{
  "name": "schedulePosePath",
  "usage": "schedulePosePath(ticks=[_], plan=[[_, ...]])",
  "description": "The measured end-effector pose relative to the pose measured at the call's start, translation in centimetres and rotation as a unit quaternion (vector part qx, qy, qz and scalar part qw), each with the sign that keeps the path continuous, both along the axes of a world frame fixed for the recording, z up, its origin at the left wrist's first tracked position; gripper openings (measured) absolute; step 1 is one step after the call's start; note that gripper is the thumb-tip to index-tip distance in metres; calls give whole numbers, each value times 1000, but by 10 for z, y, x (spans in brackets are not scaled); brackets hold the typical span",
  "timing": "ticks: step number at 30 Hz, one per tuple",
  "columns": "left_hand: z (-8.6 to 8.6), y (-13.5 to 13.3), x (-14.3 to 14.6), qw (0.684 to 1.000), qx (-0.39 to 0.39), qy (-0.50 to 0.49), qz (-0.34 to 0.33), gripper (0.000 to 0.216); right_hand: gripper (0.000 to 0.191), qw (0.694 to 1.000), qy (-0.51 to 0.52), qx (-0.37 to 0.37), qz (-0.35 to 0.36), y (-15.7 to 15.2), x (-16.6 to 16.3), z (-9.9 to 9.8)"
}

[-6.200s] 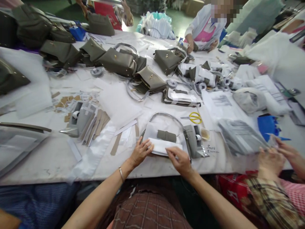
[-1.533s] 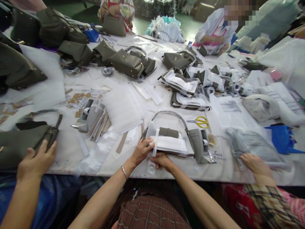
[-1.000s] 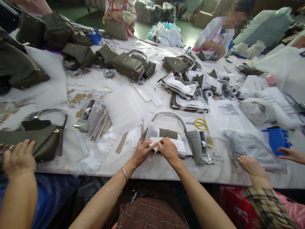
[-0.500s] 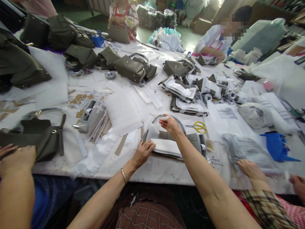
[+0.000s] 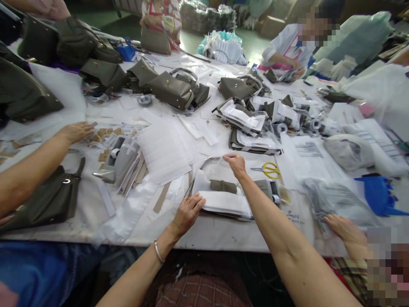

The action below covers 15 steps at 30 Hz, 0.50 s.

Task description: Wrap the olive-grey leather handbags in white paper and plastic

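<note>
A flat olive-grey bag piece wrapped in white foam sheet (image 5: 223, 200) lies at the near table edge, with a curved wrapped handle (image 5: 211, 161) arching behind it. My left hand (image 5: 188, 212) rests on the sheet's left corner, fingers bent and pressing down. My right hand (image 5: 236, 164) reaches over the piece to the handle's top and pinches a thin clear film there. A small rolled grey strap (image 5: 223, 186) sits between my hands.
A tape dispenser (image 5: 123, 153) and white foam sheets (image 5: 164, 149) lie to the left, yellow scissors (image 5: 270, 169) to the right. Finished olive bags (image 5: 171, 89) crowd the back. A neighbour's arm (image 5: 35, 162) reaches in at left; another person's hand (image 5: 345, 228) works at right.
My right hand has left the sheet's near edge and gone up to the handle's top. The left-hand neighbour's arm has stretched forward across the table.
</note>
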<state>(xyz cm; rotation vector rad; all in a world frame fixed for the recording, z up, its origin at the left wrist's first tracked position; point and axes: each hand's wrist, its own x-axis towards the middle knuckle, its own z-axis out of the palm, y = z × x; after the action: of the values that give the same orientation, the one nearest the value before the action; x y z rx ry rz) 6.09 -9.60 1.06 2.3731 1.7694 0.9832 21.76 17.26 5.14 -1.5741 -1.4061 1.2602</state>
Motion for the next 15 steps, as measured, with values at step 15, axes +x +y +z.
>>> schedulePosePath(ticks=[15], plan=[[-24,-2,-5,1000,-27,-15,-4,50,29,999,4,27,44,-6,7,23]])
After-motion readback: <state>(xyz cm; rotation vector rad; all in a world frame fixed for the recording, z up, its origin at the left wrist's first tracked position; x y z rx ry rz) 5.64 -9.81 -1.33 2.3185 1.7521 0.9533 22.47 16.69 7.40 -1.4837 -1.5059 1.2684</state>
